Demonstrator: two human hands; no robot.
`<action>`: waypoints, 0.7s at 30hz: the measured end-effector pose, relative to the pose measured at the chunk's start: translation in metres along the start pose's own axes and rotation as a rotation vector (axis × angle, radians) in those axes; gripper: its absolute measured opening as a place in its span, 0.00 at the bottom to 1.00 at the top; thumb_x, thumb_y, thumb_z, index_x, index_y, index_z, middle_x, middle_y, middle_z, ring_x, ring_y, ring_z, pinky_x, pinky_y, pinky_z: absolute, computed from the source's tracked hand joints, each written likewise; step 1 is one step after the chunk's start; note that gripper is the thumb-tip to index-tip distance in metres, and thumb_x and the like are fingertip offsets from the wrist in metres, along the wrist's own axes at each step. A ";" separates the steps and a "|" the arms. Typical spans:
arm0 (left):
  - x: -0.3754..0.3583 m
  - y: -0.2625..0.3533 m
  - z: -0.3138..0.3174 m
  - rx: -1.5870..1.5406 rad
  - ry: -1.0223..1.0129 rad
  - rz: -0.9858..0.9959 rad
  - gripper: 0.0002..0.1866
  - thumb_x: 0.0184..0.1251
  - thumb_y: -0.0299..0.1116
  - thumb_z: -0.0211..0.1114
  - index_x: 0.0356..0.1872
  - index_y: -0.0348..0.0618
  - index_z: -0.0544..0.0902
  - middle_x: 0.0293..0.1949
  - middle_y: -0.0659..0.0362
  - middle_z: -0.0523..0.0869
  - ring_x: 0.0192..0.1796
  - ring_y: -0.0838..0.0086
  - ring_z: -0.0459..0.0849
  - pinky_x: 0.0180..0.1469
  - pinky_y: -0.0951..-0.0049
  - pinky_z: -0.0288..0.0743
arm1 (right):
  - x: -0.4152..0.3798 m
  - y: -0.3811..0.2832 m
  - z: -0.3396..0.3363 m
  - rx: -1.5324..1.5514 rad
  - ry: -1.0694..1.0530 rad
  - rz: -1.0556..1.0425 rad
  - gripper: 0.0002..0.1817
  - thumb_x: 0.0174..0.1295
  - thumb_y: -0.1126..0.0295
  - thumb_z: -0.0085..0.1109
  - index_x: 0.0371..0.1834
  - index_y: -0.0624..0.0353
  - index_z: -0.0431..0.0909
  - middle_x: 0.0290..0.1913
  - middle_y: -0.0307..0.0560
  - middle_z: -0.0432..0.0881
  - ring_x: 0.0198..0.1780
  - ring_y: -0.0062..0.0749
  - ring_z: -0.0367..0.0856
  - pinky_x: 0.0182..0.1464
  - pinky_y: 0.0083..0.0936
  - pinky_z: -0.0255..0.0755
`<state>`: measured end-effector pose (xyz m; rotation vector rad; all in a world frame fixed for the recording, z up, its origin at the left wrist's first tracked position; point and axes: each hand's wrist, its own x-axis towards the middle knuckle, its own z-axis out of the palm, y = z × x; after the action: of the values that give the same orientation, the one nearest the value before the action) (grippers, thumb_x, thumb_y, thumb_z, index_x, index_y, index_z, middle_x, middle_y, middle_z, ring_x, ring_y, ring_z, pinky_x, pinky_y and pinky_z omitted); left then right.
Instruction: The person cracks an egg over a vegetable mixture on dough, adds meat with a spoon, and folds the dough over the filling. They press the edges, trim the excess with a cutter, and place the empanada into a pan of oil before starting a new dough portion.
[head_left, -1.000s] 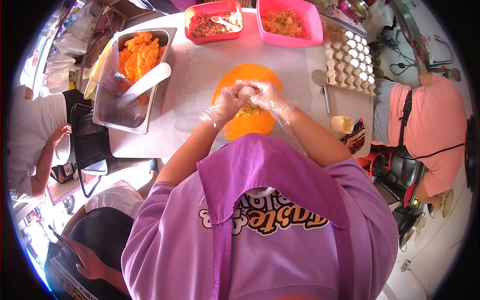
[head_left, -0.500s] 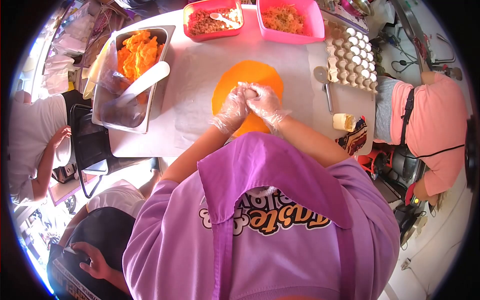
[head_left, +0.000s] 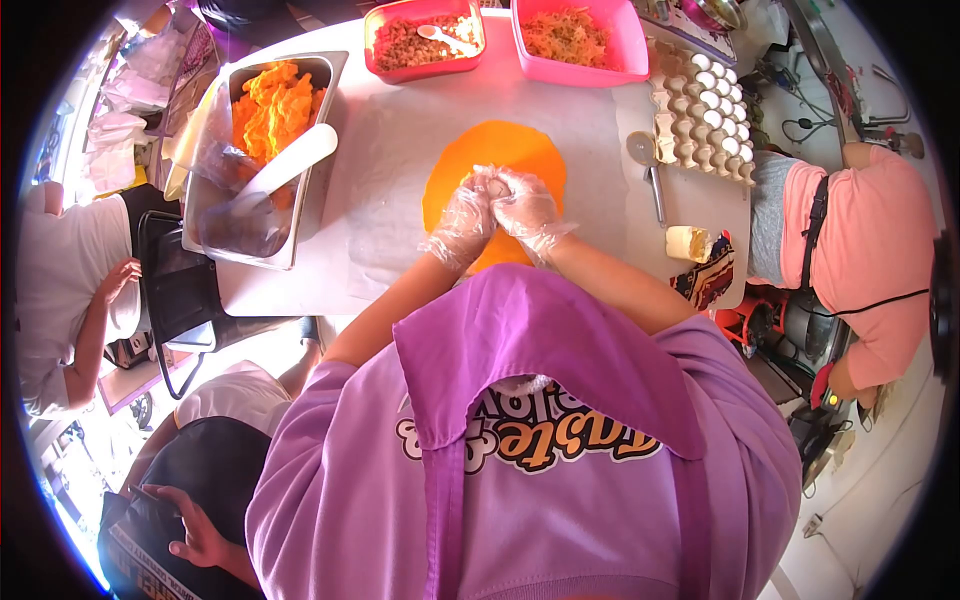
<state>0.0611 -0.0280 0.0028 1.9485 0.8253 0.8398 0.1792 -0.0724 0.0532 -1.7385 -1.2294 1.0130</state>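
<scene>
Over the orange sheet (head_left: 515, 145), fingers: we are curling left hand (head_left: 466, 215) and right hand (head_left: 526, 208) together, pinching a mostly hidden egg (head_left: 499, 187).
Table (head_left: 692, 205): we are working near a wheel cutter (head_left: 641, 150), egg tray (head_left: 674, 112) just beyond.

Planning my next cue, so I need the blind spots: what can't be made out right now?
All head view:
- What the left hand and right hand enclose: gloved fingers cover it.
- The middle of the orange sheet: under the hands.
- Part of the steel tray's inside: orange mass and plastic cover it.
- The metal bowl: cut by the top edge.
</scene>
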 end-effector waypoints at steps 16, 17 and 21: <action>-0.003 -0.003 -0.025 -0.408 -0.170 -0.420 0.18 0.69 0.33 0.47 0.51 0.29 0.74 0.43 0.42 0.81 0.44 0.52 0.79 0.51 0.63 0.72 | 0.018 0.040 -0.010 -0.029 -0.169 -0.041 0.23 0.51 0.77 0.57 0.54 0.52 0.81 0.23 0.47 0.78 0.23 0.28 0.76 0.30 0.26 0.69; -0.003 0.005 -0.029 -0.487 -0.167 -0.447 0.18 0.70 0.34 0.48 0.51 0.29 0.74 0.43 0.42 0.81 0.45 0.53 0.80 0.51 0.63 0.72 | 0.020 0.041 -0.010 -0.030 -0.170 -0.041 0.23 0.51 0.77 0.57 0.54 0.52 0.81 0.23 0.47 0.78 0.23 0.28 0.76 0.30 0.26 0.69; -0.005 -0.015 -0.011 -0.543 -0.014 -0.394 0.17 0.72 0.34 0.49 0.51 0.29 0.74 0.42 0.48 0.82 0.44 0.63 0.80 0.50 0.67 0.72 | 0.022 0.043 -0.007 0.219 -0.214 0.032 0.23 0.55 0.79 0.54 0.57 0.60 0.77 0.37 0.44 0.82 0.36 0.22 0.78 0.39 0.21 0.71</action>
<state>0.0461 -0.0212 -0.0070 1.2634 0.8317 0.7157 0.2061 -0.0631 0.0135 -1.5145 -1.1739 1.3284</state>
